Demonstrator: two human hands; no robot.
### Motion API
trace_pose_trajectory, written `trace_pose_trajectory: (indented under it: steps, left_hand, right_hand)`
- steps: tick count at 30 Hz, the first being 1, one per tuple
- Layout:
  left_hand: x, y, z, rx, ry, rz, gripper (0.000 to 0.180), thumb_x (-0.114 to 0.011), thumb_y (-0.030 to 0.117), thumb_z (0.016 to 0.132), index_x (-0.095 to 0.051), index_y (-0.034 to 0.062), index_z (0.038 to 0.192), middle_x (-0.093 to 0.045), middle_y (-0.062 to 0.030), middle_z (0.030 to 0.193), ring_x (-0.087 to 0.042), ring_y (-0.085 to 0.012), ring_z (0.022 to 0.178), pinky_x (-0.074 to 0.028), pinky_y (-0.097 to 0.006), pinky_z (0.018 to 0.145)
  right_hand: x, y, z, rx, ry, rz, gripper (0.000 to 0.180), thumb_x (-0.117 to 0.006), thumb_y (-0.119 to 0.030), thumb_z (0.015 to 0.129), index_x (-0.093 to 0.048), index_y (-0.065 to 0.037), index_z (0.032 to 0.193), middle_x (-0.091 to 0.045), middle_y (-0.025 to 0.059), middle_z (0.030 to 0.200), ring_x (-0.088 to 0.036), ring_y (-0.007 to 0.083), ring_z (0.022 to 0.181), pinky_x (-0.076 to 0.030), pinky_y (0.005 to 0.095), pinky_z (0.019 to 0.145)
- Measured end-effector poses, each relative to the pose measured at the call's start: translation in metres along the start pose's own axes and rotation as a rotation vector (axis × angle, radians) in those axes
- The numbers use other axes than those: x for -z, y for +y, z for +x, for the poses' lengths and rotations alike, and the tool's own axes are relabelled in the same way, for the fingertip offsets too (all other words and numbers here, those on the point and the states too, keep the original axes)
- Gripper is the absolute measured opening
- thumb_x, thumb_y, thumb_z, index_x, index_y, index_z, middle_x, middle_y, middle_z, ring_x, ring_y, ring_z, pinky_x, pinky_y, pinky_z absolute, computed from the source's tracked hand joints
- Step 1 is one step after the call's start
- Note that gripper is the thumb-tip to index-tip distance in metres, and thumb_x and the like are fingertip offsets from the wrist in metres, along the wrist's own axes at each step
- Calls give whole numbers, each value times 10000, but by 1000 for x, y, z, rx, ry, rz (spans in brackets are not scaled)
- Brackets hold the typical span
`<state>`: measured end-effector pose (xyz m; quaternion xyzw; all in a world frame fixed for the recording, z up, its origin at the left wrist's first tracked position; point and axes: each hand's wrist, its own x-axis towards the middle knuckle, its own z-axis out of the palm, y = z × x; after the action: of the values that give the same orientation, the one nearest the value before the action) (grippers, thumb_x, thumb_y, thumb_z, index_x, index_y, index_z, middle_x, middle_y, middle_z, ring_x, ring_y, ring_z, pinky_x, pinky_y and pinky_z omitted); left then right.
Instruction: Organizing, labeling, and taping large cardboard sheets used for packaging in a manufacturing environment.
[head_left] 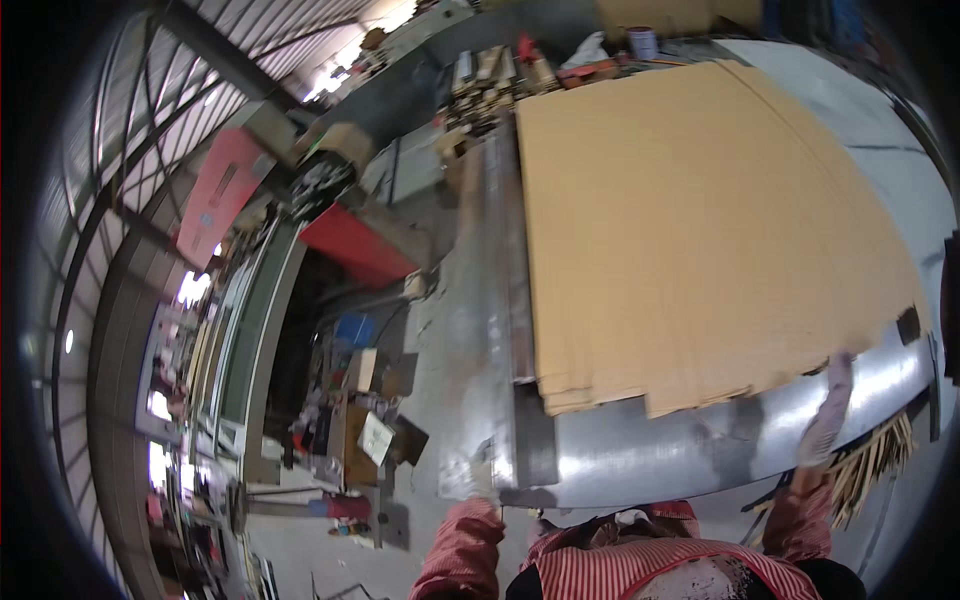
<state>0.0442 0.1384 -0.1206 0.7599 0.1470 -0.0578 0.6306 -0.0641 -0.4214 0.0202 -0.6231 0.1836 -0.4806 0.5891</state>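
Observation:
A tan stack of cardboard sheets point(710, 240) with uneven near edges lies on a shiny metal sheet point(640, 455). My right hand point(826, 425), in a pale glove, stretches to the near right edge of the cardboard; motion smears its fingers. At the near left corner of the metal is my left hand point(482, 468), also in a pale glove. It blends into the grey surface, so its fingers cannot be made out. Red striped sleeves cover both my forearms.
Thin wooden strips point(873, 468) lie below the table's right side. Scrap pieces point(490, 85) are piled beyond the far left corner, near a small bucket point(643, 42). To the left stand a red-sided machine point(360, 247) and a brown box point(358, 445).

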Motion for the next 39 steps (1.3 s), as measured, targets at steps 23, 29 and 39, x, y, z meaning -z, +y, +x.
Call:
trace_pose_trajectory:
  steps: [23, 29, 39]
  left_hand:
    - [319, -28, 7, 216, -46, -383, 372, -558, 254, 858, -526, -7, 1121, -587, -37, 918, -547, -144, 792, -465, -263, 695]
    - [287, 52, 184, 43, -703, 67, 440, -518, 176, 879, -416, -58, 1237, -530, -141, 1158, -511, -197, 1065, -397, -309, 931]
    - [374, -39, 513, 498, -266, 76, 405, -434, 241, 872, -447, 29, 1216, -558, -132, 1104, -548, -274, 980, -416, -416, 877]
  right_hand:
    - [-366, -68, -261, -357, -602, -1295, 723, -676, -215, 690, -301, 35, 1256, -479, 267, 1130, -505, 384, 1010, -406, 407, 865]
    - [-438, -40, -218, -428, -476, -1430, 661, -689, -314, 706, -374, 50, 1159, -574, 246, 999, -555, 384, 953, -450, 398, 811]
    - [-593, 35, -68, -523, -310, -1449, 592, -700, -408, 656, -448, -22, 1028, -605, 216, 921, -594, 357, 885, -472, 420, 766]
